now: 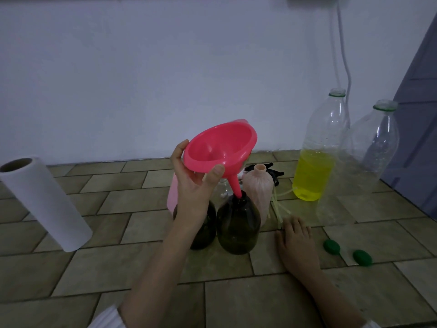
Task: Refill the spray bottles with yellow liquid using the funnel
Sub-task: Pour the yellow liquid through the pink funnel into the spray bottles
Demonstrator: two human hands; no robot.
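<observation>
Funnel (218, 149), pink, tilted, spout tip in neck of dark spray bottle (237, 227); left hand (197, 183) grasps its rim. Second dark bottle (204, 229) just left of that bottle. Right hand (296, 243) flat, released, on tiled surface (118, 256) right of it. Yellow-liquid bottle (318, 157) behind-right; paper roll (42, 202) far left.
</observation>
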